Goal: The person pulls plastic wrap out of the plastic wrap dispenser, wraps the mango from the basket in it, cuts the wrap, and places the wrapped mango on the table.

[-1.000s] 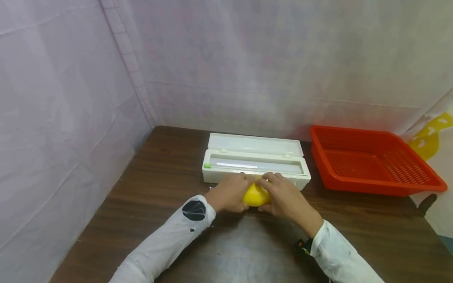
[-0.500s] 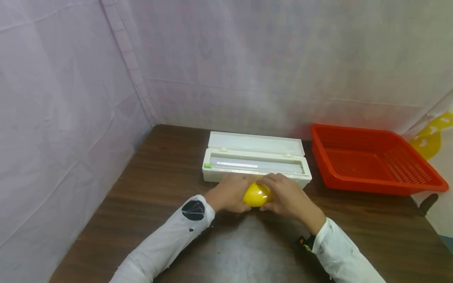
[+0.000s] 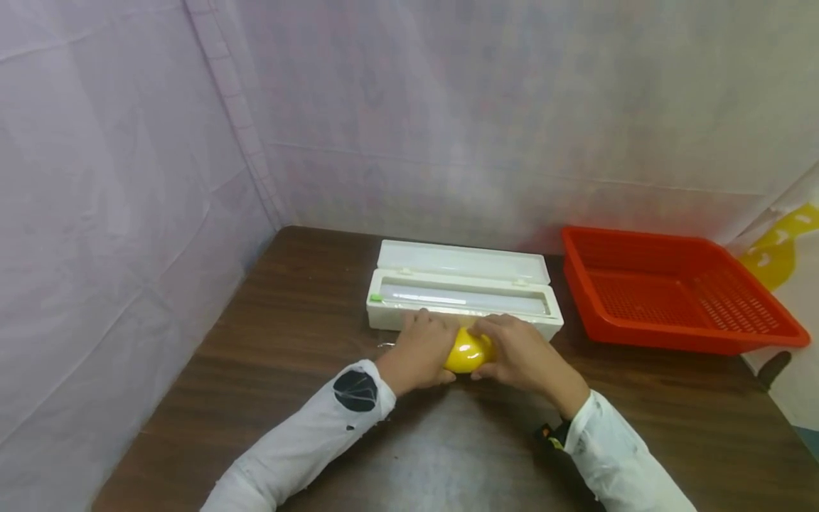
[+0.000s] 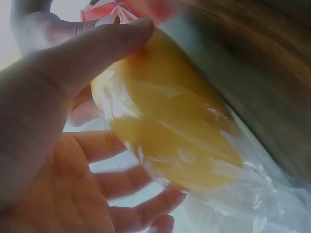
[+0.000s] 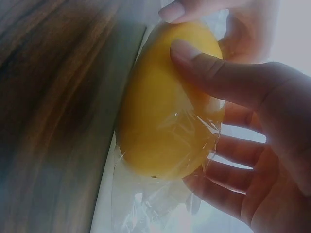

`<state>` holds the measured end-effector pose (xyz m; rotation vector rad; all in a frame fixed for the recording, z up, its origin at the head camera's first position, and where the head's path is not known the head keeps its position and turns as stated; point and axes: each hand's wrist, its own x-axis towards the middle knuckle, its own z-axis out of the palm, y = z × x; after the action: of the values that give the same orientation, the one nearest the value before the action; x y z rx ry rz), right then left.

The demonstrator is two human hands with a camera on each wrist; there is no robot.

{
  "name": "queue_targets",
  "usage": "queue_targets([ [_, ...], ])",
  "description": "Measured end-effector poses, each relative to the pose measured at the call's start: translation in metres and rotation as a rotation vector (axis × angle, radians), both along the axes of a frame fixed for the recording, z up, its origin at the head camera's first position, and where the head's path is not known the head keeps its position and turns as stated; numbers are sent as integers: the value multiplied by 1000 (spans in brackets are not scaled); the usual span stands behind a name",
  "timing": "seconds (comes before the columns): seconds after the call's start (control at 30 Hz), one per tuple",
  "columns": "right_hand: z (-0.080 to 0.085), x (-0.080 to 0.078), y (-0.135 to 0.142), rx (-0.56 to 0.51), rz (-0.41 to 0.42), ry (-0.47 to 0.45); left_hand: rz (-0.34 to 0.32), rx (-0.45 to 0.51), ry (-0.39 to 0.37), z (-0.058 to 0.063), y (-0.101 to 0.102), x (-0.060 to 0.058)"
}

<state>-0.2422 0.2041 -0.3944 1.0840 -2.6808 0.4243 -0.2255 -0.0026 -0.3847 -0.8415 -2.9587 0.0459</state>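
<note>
A smooth yellow oval fruit (image 3: pixel 470 353) with clear cling film (image 4: pixel 262 199) around it is between my two hands. My left hand (image 3: pixel 424 350) holds one end, thumb on the near face and fingers curled behind. The other end is gripped by my right hand (image 3: pixel 523 355), its thumb (image 5: pixel 214 73) pressed on the film and its fingers at the far side. Loose film hangs past the fruit in both wrist views. Just behind my hands stands a white cling film box (image 3: pixel 384 316), lid (image 3: pixel 463 262) raised, with the film roll (image 3: pixel 461 295) inside.
On the brown wooden table (image 3: pixel 281 334), a red plastic basket (image 3: pixel 665 338) with slotted sides stands at the right. White sheeting (image 3: pixel 416 128) hangs behind and to the left. A yellow patterned piece (image 3: pixel 774 256) shows at the far right.
My left hand has shifted slightly, its fingers now higher over the fruit's left side. The right hand stays nearly in place. Box and basket have not moved.
</note>
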Motion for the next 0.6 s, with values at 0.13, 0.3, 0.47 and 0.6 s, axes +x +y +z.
queue_targets([
  [0.13,2,-1,1,7,7,-17,5,-6,53,0,1,1],
  [0.3,3,-4,2,9,12,-75,-21,-39,99,-3,1,2],
  [0.47,4,-8,3,-4,27,-125,-30,-51,133,-4,0,2],
  [0.6,5,-10,3,0,27,-158,-32,-51,160,-5,0,1],
])
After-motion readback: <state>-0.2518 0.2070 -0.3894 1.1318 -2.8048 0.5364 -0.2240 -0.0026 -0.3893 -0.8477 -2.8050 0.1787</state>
